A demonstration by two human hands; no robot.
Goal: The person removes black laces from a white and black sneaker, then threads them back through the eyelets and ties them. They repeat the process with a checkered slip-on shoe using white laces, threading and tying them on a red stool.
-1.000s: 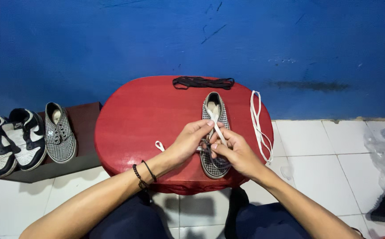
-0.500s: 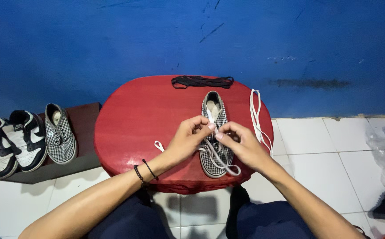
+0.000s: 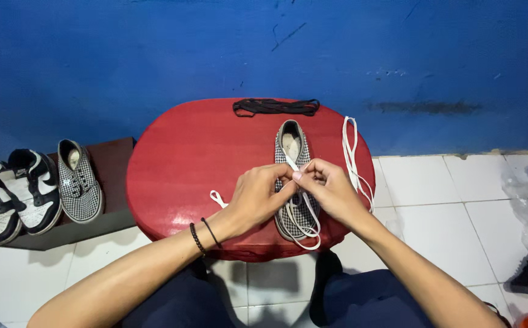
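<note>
Checkered slip-on shoe (image 3: pixel 293 159) lay on the round red table (image 3: pixel 185 158), right of centre, long axis running from the far edge toward the near edge; heel opening faced the far edge and blue wall (image 3: pixel 154 54), toe pointed at the person, mostly hidden under the hands. Left hand (image 3: pixel 258 197) sat over the shoe's left flank, fingers curled, thumb and forefinger pinched shut on the white lace (image 3: pixel 303 222) above the eyelet area. Right hand (image 3: pixel 330 191) sat over the right flank, fingertips (image 3: pixel 300 175) closed on the same lace and meeting the left hand's fingertips above the shoe's middle. Lace loops hung below both hands, reaching past the toe to the near edge. Loose lace end (image 3: pixel 218 198) lay on the table just left of the left hand. Black lace (image 3: pixel 276 107) lay bundled at the far edge; second white lace (image 3: pixel 352 155) ran along the right edge. Beside the table, on a low brown stand (image 3: pixel 115 182) at left: matching checkered shoe (image 3: pixel 78 179) and black-and-white sneakers (image 3: pixel 12 194).
</note>
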